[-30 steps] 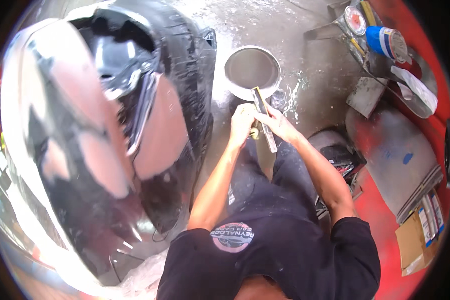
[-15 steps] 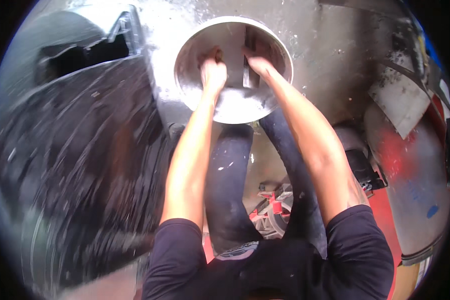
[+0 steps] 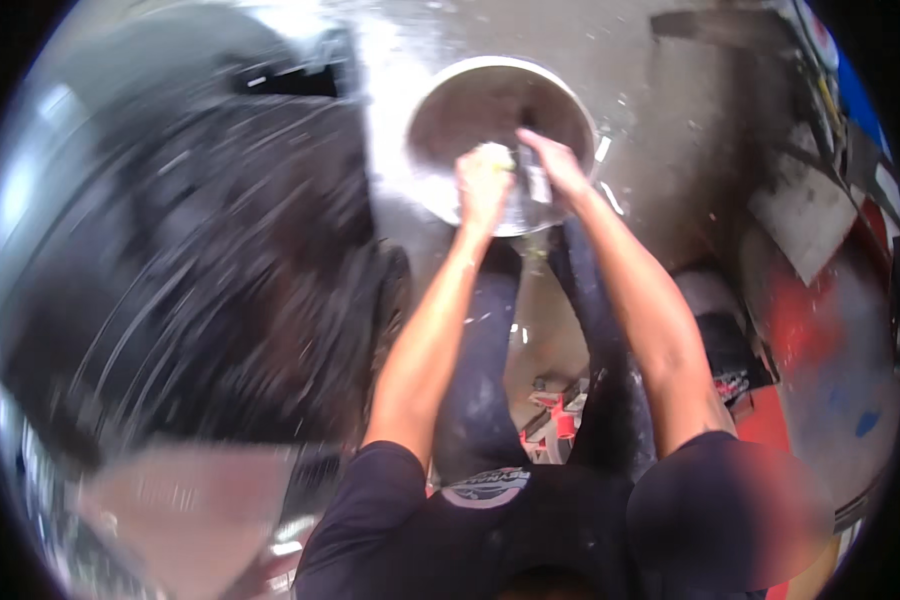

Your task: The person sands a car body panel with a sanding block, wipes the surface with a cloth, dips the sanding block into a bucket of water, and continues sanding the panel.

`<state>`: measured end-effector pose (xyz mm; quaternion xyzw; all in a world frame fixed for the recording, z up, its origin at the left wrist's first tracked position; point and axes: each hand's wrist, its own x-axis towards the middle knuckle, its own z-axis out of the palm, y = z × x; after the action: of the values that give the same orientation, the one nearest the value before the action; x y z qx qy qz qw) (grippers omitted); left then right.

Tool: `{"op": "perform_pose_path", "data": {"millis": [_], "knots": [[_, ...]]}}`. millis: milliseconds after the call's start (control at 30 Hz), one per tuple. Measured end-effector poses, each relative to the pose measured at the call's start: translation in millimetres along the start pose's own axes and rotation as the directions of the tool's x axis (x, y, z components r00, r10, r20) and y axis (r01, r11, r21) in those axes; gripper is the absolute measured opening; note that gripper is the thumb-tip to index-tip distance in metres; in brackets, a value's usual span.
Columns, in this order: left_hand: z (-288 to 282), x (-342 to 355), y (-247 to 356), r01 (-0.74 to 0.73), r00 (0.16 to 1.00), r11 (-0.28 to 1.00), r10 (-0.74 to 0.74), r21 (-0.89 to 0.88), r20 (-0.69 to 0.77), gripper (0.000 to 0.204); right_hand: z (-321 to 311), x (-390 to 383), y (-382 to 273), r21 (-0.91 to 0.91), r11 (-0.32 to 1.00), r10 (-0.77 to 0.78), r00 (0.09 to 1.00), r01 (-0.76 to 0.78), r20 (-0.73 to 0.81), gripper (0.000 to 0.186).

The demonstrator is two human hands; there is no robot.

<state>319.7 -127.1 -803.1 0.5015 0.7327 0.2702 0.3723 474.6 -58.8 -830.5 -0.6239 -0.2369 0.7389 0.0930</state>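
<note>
Both hands at the bucket, long bar between them, against the right hand.
Left hand [image 3: 484, 190] is curled around a pale yellow item [image 3: 495, 155], its kind blurred; right hand [image 3: 560, 168] appears to grip the bar [image 3: 537, 183], though its fingers are not clearly shown. The bar lies over the near half of the bucket [image 3: 448, 213], long axis pointing roughly away from the person, right hand nearer. Left of the bucket stands a black car panel [image 3: 200, 260]; well right of it, a grey board [image 3: 805, 215].
</note>
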Motion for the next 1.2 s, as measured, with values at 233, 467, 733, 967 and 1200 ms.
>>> {"op": "perform_pose_path", "data": {"millis": [233, 467, 733, 967, 1200], "knots": [[-198, -74, 300, 0.072, 0.988, 0.996, -0.064, -0.05, 0.139, 0.032, -77, -199, -79, 0.37, 0.929, 0.056, 0.997, -0.033, -0.051, 0.039], [-392, -124, 418, -0.49, 0.867, 0.345, 0.295, 0.801, 0.403, 0.032, -55, -315, -132, 0.33, 0.941, -0.086, 0.996, 0.077, 0.014, 0.061], [-534, -165, 479, -0.602, 0.795, 0.12, 0.178, 0.79, 0.579, 0.026, 60, -400, -186, 0.242, 0.877, -0.444, 0.892, 0.415, 0.081, 0.081], [-644, -139, 532, -0.451, 0.836, 0.105, 0.397, 0.887, 0.378, 0.045, 170, -400, -204, -0.025, 0.666, -0.744, 0.663, 0.745, -0.077, 0.08], [-693, -102, 499, -0.518, 0.779, 0.18, 0.503, 0.836, 0.374, 0.056, 245, -391, -270, -0.252, 0.463, -0.88, 0.407, 0.85, -0.243, 0.068]]}}
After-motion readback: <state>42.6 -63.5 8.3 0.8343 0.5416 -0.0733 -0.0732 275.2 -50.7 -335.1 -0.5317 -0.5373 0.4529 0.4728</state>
